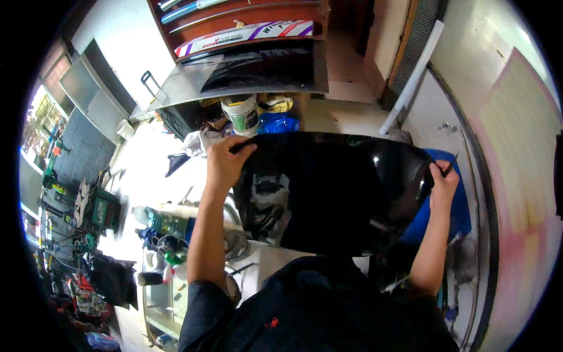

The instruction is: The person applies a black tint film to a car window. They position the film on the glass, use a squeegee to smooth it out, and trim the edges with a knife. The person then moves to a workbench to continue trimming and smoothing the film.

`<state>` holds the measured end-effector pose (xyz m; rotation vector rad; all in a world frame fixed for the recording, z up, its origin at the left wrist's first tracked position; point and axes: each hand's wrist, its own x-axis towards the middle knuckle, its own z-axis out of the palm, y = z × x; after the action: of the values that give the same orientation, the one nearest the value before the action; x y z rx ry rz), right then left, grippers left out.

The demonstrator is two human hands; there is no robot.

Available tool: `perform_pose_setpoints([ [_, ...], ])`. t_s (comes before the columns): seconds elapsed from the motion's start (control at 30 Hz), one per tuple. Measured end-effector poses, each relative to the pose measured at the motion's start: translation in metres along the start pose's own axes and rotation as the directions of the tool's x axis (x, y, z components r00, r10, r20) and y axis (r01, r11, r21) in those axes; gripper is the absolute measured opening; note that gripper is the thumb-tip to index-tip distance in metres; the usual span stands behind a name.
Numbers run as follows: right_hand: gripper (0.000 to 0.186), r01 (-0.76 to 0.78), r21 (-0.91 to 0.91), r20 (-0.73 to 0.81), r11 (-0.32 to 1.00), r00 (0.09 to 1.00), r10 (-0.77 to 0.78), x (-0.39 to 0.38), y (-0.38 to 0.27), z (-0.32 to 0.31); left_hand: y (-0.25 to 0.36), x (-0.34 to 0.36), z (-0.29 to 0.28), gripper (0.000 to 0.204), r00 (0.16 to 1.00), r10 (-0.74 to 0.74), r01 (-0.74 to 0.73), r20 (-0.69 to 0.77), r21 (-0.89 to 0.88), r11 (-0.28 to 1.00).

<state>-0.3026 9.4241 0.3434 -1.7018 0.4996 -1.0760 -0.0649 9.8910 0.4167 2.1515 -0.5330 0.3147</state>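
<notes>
I hold a large glossy black curved panel (334, 188) flat in front of my chest with both hands. My left hand (226, 161) grips its upper left corner, fingers wrapped over the edge. My right hand (443, 182) clasps the right end, and a thin dark tool or strip sticks out above the fingers. The panel's shiny face mirrors the room and hides what lies beneath it.
A white bucket (241, 114) and blue bag (278, 123) sit past the panel under a dark sheet (258, 70) and wooden shelves (246, 23). A cluttered bench with bottles (164, 234) is at lower left. Something blue (454, 205) lies under the right end.
</notes>
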Motion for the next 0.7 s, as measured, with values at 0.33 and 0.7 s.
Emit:
perform_pose_setpoints([
  [0.33,0.02,-0.072,0.08,0.174,0.994,0.983,0.057,0.28,0.068,0.246,-0.073,0.279,0.069,0.029,0.989,0.0,0.038,-0.149,0.254,0.966],
  [0.7,0.018,-0.018,0.113,0.317,0.993,0.948,-0.019,0.526,0.13,0.476,-0.218,0.625,0.134,0.034,0.992,0.126,-0.124,0.014,0.311,0.942],
])
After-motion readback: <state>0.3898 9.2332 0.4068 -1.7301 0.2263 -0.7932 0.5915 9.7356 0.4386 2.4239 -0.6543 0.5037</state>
